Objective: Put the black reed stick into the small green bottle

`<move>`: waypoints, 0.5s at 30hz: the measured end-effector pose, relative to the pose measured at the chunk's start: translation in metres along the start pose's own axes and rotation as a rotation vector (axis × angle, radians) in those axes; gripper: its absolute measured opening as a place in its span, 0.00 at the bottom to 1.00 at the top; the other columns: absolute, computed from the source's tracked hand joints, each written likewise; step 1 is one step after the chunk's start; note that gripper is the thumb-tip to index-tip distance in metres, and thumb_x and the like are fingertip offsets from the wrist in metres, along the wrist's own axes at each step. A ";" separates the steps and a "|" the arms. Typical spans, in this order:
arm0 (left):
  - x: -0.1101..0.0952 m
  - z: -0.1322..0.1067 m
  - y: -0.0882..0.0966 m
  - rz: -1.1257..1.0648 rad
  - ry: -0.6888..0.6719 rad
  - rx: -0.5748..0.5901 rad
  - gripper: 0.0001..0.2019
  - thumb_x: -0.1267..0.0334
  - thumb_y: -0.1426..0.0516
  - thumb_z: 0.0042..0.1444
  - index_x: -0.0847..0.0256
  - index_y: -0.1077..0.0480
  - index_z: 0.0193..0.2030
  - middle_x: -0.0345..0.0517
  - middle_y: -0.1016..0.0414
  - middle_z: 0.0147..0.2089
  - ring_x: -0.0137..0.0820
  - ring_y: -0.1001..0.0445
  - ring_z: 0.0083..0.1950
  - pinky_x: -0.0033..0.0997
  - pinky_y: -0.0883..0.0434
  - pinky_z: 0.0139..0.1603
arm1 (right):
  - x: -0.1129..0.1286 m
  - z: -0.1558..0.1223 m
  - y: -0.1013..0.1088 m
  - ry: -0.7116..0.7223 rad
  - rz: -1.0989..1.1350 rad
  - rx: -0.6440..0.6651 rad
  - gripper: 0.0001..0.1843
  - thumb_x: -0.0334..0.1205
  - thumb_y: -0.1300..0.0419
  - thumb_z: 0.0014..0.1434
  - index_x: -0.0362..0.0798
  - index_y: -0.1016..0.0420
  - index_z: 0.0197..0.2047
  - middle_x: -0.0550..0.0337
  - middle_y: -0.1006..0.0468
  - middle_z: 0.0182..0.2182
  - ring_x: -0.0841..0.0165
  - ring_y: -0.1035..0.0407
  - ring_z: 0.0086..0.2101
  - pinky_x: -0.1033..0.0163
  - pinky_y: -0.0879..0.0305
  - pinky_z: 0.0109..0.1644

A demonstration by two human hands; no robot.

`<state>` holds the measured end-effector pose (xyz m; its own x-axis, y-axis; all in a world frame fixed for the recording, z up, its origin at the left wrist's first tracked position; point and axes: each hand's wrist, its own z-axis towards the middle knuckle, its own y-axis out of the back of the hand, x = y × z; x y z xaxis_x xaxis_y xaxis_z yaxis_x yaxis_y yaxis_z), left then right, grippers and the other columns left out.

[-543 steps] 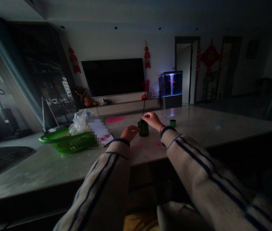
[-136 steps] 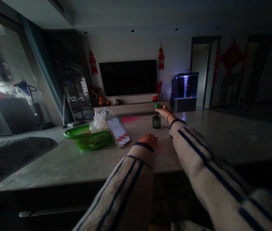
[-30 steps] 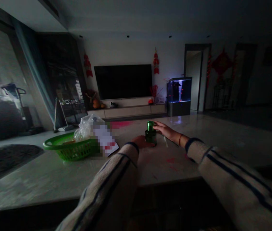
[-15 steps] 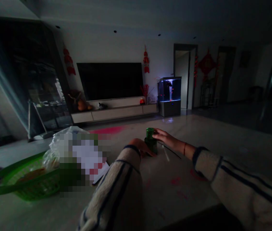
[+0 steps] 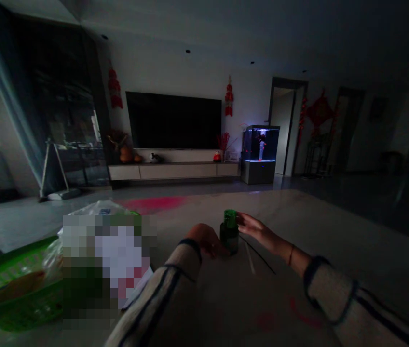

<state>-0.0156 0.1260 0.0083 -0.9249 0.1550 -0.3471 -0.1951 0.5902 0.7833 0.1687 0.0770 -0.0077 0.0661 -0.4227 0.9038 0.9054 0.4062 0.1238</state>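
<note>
**Left hand:** the person's left hand (image 5: 204, 239), curled, fingers against the lower side of the bottle; firmness of grip cannot be told.

**Right hand:** the person's right hand (image 5: 257, 230), fingers extended and close together, tips at the bottle's neck; pressure cannot be told.

**Bottle:** a squat dark-green glass bottle (image 5: 229, 240) with a bright green cap, upright between both hands on a pale stone table top (image 5: 338, 241).

**Nearby:** a thin pale stick (image 5: 250, 259) and a thin black wire (image 5: 258, 258) lie just right of the bottle; a green plastic basket (image 5: 9, 274) sits well left.
</note>
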 end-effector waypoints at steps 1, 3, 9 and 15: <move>0.002 0.002 0.001 -0.036 0.076 0.105 0.19 0.45 0.37 0.29 0.61 0.32 0.18 0.48 0.27 0.24 0.37 0.26 0.32 0.34 0.30 0.33 | -0.001 0.001 0.002 0.005 -0.012 0.009 0.26 0.43 0.42 0.50 0.52 0.38 0.53 0.56 0.34 0.53 0.65 0.42 0.54 0.53 0.52 0.60; 0.006 0.004 0.002 -0.083 0.128 0.169 0.20 0.45 0.36 0.27 0.61 0.32 0.18 0.46 0.27 0.23 0.35 0.27 0.32 0.32 0.31 0.34 | -0.005 0.002 0.005 0.029 -0.031 0.032 0.26 0.43 0.42 0.50 0.52 0.38 0.53 0.56 0.34 0.53 0.65 0.42 0.54 0.54 0.50 0.59; 0.014 -0.015 -0.010 -0.241 0.082 0.008 0.22 0.46 0.37 0.29 0.62 0.32 0.25 0.43 0.29 0.23 0.30 0.29 0.28 0.29 0.32 0.31 | -0.008 0.014 0.011 0.028 -0.208 0.074 0.26 0.42 0.43 0.50 0.49 0.40 0.53 0.52 0.32 0.49 0.64 0.38 0.50 0.55 0.39 0.50; 0.015 -0.039 -0.046 -0.194 -0.036 -0.449 0.40 0.45 0.38 0.30 0.59 0.40 0.53 0.48 0.25 0.40 0.37 0.28 0.41 0.32 0.33 0.39 | -0.004 0.031 0.016 0.039 -0.356 0.150 0.22 0.43 0.44 0.51 0.47 0.36 0.49 0.53 0.29 0.44 0.65 0.33 0.42 0.59 0.35 0.43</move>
<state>-0.0330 0.0699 -0.0124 -0.8475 0.1080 -0.5196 -0.4910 0.2124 0.8449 0.1701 0.1104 0.0033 -0.2224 -0.5883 0.7775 0.8034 0.3411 0.4880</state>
